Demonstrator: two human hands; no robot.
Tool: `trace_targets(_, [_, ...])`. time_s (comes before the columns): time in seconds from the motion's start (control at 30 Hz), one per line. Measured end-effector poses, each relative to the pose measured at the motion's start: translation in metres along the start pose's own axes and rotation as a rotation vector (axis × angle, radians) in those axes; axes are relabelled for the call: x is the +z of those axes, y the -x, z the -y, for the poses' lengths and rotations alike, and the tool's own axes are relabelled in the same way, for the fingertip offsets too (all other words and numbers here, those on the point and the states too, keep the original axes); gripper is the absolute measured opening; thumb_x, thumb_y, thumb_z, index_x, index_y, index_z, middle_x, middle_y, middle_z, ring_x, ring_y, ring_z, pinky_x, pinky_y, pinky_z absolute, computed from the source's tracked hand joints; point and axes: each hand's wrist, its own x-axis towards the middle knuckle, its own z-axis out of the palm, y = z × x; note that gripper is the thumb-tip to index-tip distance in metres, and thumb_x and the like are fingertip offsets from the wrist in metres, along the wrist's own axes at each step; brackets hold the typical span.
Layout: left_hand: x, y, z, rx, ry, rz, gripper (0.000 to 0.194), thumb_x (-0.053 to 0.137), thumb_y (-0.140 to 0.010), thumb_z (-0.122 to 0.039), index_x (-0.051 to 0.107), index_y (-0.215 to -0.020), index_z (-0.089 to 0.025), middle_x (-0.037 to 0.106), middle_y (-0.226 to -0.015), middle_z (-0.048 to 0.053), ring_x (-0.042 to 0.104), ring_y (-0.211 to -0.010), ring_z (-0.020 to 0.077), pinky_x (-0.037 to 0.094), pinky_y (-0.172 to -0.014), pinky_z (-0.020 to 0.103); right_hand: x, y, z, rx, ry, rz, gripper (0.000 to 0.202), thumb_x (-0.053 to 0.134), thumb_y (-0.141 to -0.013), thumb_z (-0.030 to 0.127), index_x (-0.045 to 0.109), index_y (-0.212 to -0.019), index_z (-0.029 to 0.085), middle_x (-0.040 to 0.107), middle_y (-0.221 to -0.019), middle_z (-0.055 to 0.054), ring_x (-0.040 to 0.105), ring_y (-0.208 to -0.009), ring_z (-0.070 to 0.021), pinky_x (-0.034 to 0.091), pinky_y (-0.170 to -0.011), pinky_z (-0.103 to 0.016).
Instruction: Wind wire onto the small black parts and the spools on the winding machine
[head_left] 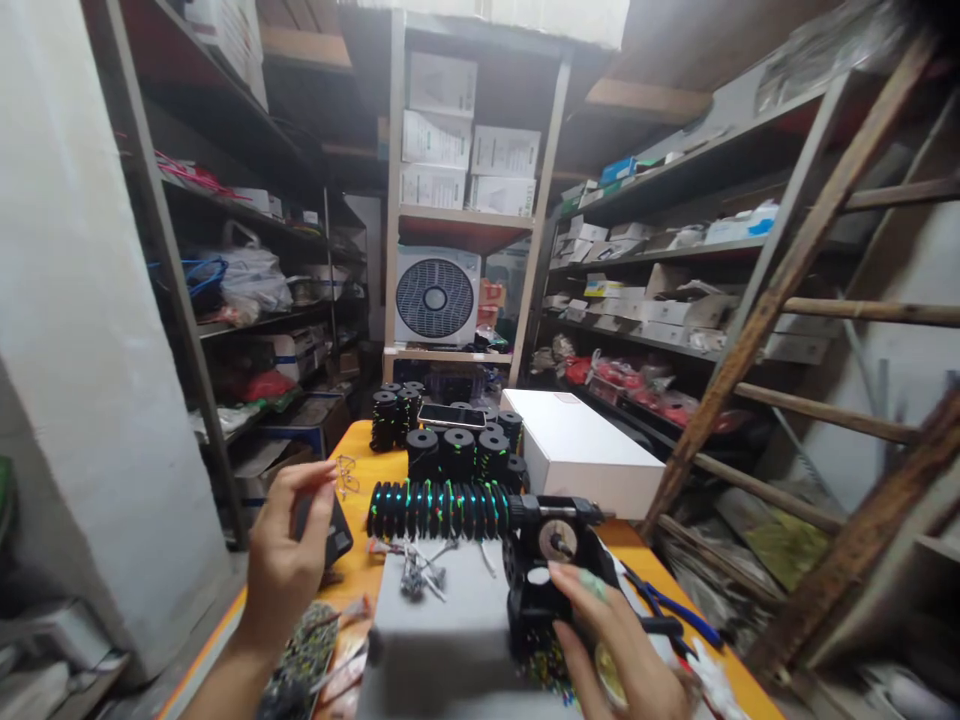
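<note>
My left hand [289, 545] is raised left of the black ribbed roll [439, 510], its thumb and fingertips pinched near a thin wire bundle [346, 476]; whether the wire is in the pinch is too small to tell. The roll, dotted with green and blue bits, lies sideways against a black machine with a round metal disc [557, 540]. Beside the machine's front is my right hand [615, 640], thumb and fingers apart, fingertips near its casing. Small grey pieces [421, 575] lie on the light board [442, 650] below the roll.
Black spools [458, 452] stand behind the roll, with a phone [451, 416] on top. A white box [581, 445] sits at the back right of the orange table [360, 440]. Blue-handled pliers [675, 608] lie right. A wooden ladder [787, 290] and shelves stand around.
</note>
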Motion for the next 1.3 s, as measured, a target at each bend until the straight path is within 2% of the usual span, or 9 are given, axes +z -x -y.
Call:
trace_targets(0.13, [0.009, 0.012, 0.024, -0.149, 0.037, 0.000, 0.022, 0.051, -0.090, -0.036, 0.055, -0.108, -0.023, 0.062, -0.101, 0.004, 0.061, -0.096, 0.0209, 0.048, -0.090, 0.035, 0.006, -0.039, 0.001, -0.101, 0.070, 0.133, 0.049, 0.045, -0.091, 0.013, 0.040, -0.139, 0.023, 0.049, -0.138, -0.008, 0.039, -0.133, -0.0248, 0.043, -0.105, -0.043])
trace_targets(0.3, [0.003, 0.026, 0.030, -0.255, 0.055, 0.132, 0.024, 0.053, -0.088, -0.040, 0.057, -0.104, -0.022, 0.064, -0.102, 0.006, 0.062, -0.098, 0.0229, 0.050, -0.088, 0.035, 0.018, -0.073, -0.012, -0.105, 0.149, 0.327, 0.066, 0.049, -0.086, 0.010, 0.028, -0.146, 0.026, 0.038, -0.148, -0.004, 0.023, -0.141, -0.0252, 0.036, -0.111, -0.048])
trace_targets(0.5, [-0.002, 0.027, 0.022, -0.272, 0.081, 0.222, 0.025, 0.053, -0.088, -0.042, 0.057, -0.104, -0.023, 0.065, -0.103, 0.005, 0.062, -0.103, 0.0230, 0.050, -0.089, 0.032, 0.014, -0.100, -0.015, -0.074, 0.078, 0.515, 0.057, 0.056, -0.089, 0.025, 0.037, -0.143, 0.027, 0.045, -0.144, -0.008, 0.038, -0.135, -0.0231, 0.041, -0.108, -0.042])
trace_targets(0.63, [0.002, 0.030, 0.011, -0.283, 0.071, 0.198, 0.025, 0.053, -0.086, -0.043, 0.060, -0.101, -0.023, 0.067, -0.101, 0.005, 0.063, -0.101, 0.0240, 0.050, -0.087, 0.033, 0.004, -0.105, -0.016, -0.073, 0.118, 0.532, 0.068, 0.062, -0.086, 0.037, 0.033, -0.146, 0.027, 0.041, -0.147, -0.010, 0.038, -0.136, -0.0266, 0.044, -0.105, -0.043])
trace_targets(0.77, [0.005, 0.032, 0.004, -0.322, 0.059, 0.227, 0.026, 0.053, -0.087, -0.043, 0.061, -0.101, -0.024, 0.067, -0.105, 0.006, 0.064, -0.100, 0.0237, 0.049, -0.088, 0.035, 0.004, -0.103, -0.021, -0.151, 0.140, 0.477, 0.071, 0.067, -0.082, 0.031, 0.035, -0.145, 0.025, 0.048, -0.143, -0.009, 0.042, -0.133, -0.0270, 0.046, -0.103, -0.043])
trace_targets(0.93, [0.004, 0.032, 0.002, -0.317, 0.068, 0.375, 0.031, 0.048, -0.089, -0.042, 0.054, -0.113, -0.023, 0.060, -0.124, 0.012, 0.059, -0.113, 0.0258, 0.047, -0.096, 0.040, 0.020, -0.105, -0.019, -0.136, 0.079, 0.444, 0.053, 0.064, -0.081, 0.018, 0.050, -0.132, 0.024, 0.060, -0.128, -0.009, 0.053, -0.121, -0.0258, 0.049, -0.099, -0.043])
trace_targets(1.0, [-0.004, 0.030, 0.004, -0.352, 0.052, 0.391, 0.034, 0.049, -0.089, -0.042, 0.051, -0.117, -0.022, 0.059, -0.127, 0.013, 0.059, -0.114, 0.0264, 0.048, -0.096, 0.042, 0.031, -0.108, -0.008, -0.123, 0.018, 0.434, 0.053, 0.067, -0.079, 0.016, 0.052, -0.129, 0.022, 0.063, -0.122, -0.009, 0.056, -0.116, -0.0257, 0.050, -0.097, -0.043])
trace_targets(1.1, [-0.028, 0.022, 0.011, -0.400, 0.062, 0.269, 0.036, 0.052, -0.087, -0.043, 0.050, -0.118, -0.022, 0.059, -0.126, 0.011, 0.060, -0.113, 0.0259, 0.049, -0.095, 0.040, 0.056, -0.116, 0.023, -0.142, -0.107, 0.418, 0.058, 0.074, -0.072, 0.013, 0.054, -0.126, 0.020, 0.065, -0.114, -0.010, 0.058, -0.108, -0.0273, 0.051, -0.092, -0.044])
trace_targets(1.3, [-0.106, 0.006, 0.029, -0.343, -0.045, -0.038, 0.036, 0.058, -0.084, -0.041, 0.052, -0.114, -0.022, 0.059, -0.122, 0.009, 0.051, -0.122, 0.0263, 0.037, -0.107, 0.045, 0.119, -0.139, 0.101, -0.178, -0.353, 0.398, 0.057, 0.076, -0.069, 0.010, 0.056, -0.121, 0.020, 0.065, -0.109, -0.011, 0.061, -0.099, -0.0278, 0.051, -0.087, -0.045])
